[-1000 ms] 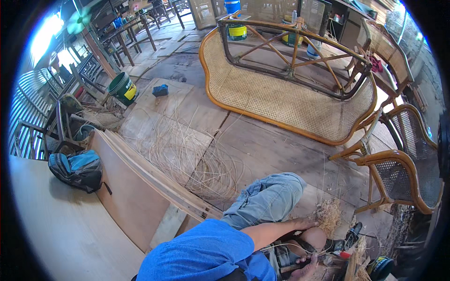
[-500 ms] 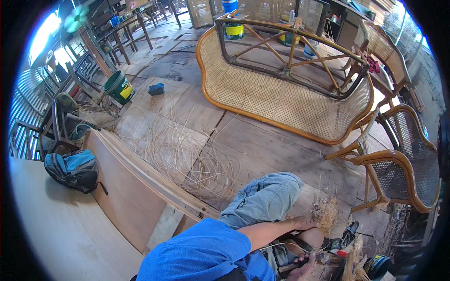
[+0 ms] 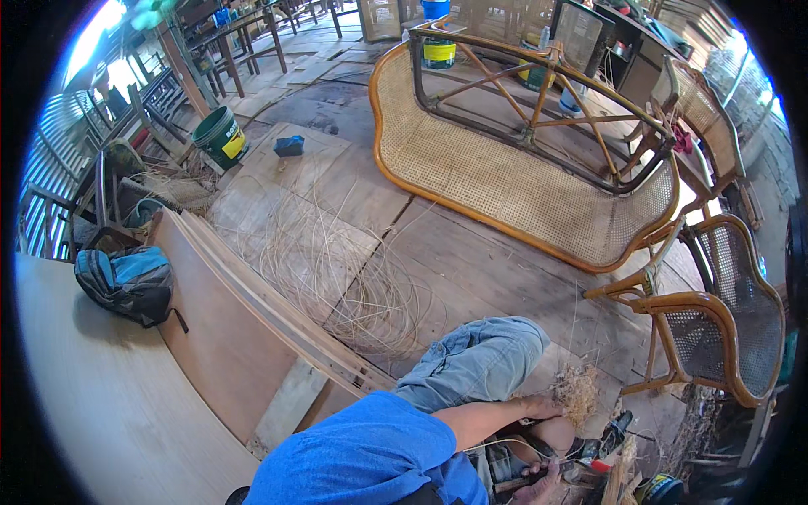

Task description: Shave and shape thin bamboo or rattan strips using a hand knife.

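Near the lower edge, my left forearm reaches right from the blue sleeve, and my left hand (image 3: pixel 543 408) rests bent beside my lower leg, next to a heap of pale shavings (image 3: pixel 577 396). Its fingers are mostly hidden. My right hand (image 3: pixel 539 486) is just below, fingers curled together by a thin pale cane strand (image 3: pixel 503 441) that arcs over my lap and seems to run into them. Just right of that hand lies a small tool with a red part (image 3: pixel 600 465), its kind unclear, beside upright split wood pieces (image 3: pixel 621 473).
Loose cane strands (image 3: pixel 370 307) lie coiled on the board floor. A woven cane settee (image 3: pixel 513 189) lies ahead, a cane armchair (image 3: pixel 686 316) to the right. At left are stacked boards (image 3: pixel 244 311), a backpack (image 3: pixel 126 286), a green bucket (image 3: pixel 220 139) and a blue block (image 3: pixel 289 146).
The view has shifted slightly, so the furniture sits lower. Both hands stay close to the same place by my lower leg, with the right hand slightly further left in the picture.
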Action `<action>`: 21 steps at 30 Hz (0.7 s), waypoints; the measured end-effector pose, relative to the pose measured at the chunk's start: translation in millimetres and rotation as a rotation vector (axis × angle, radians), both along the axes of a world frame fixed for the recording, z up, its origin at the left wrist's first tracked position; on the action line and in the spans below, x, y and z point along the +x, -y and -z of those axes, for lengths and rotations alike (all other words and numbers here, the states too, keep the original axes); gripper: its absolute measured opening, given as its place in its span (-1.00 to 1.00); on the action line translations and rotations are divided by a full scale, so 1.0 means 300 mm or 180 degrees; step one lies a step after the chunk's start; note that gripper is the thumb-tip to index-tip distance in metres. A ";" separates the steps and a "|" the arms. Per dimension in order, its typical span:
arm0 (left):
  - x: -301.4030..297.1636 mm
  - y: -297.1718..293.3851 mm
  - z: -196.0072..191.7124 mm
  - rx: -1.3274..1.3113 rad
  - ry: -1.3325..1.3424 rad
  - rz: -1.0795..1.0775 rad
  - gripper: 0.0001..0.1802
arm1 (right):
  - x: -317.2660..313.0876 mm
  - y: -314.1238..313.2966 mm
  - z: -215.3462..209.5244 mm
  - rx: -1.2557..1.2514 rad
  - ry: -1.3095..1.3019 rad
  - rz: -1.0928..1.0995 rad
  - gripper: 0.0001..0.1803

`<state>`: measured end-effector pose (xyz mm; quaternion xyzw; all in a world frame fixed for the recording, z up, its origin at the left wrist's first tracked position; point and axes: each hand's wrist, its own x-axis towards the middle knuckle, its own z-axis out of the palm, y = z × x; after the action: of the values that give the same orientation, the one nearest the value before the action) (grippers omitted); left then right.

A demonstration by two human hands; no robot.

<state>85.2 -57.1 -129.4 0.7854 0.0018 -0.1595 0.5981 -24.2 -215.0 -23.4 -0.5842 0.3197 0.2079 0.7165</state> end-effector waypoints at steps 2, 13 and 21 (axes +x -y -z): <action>0.031 0.039 0.100 0.0155 -0.0547 0.0148 -0.32 | -0.012 -0.011 -0.009 0.0006 0.0210 -0.0186 -0.72; 0.016 0.052 0.138 0.0086 0.0188 -0.0083 -0.44 | 0.007 -0.013 -0.001 0.0132 -0.0077 0.0114 -0.74; -0.030 -0.013 -0.012 -0.0249 -0.0109 -0.0167 -0.44 | -0.024 -0.064 -0.031 -0.0078 0.0100 0.0420 -0.76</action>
<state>76.1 -53.1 -125.7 0.7582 0.0264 -0.1571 0.6322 -31.3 -195.7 -14.2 -0.5738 0.3487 0.1471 0.7263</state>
